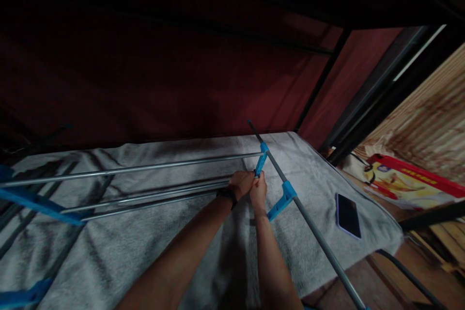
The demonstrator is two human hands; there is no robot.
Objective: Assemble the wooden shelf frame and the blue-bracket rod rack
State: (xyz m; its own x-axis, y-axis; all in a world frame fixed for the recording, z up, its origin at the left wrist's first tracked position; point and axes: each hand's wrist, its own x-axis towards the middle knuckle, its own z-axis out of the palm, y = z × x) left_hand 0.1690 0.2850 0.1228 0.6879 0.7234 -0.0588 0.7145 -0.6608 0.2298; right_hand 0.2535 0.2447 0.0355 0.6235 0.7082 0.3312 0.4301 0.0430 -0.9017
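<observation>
Both hands are close together at the blue clip (pixel 260 163): left hand (pixel 241 184) wrapped on the rod ends right by it, right hand (pixel 258 191) pinching its lower end. The clip sits on the long grey pole (pixel 308 220), w/ a 2nd blue clip (pixel 281 202) just below. Fingers could get nipped if the rod snaps in fast, & the pole could swing & hit the phone (pixel 348 215) lying near it on the grey blanket (pixel 145 247).

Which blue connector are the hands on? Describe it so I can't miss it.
On the grey blanket lies a metal rod frame. Follow its long diagonal rod to the upper blue connector, pinched by the left hand and right hand; the lower blue connector is untouched.
</observation>
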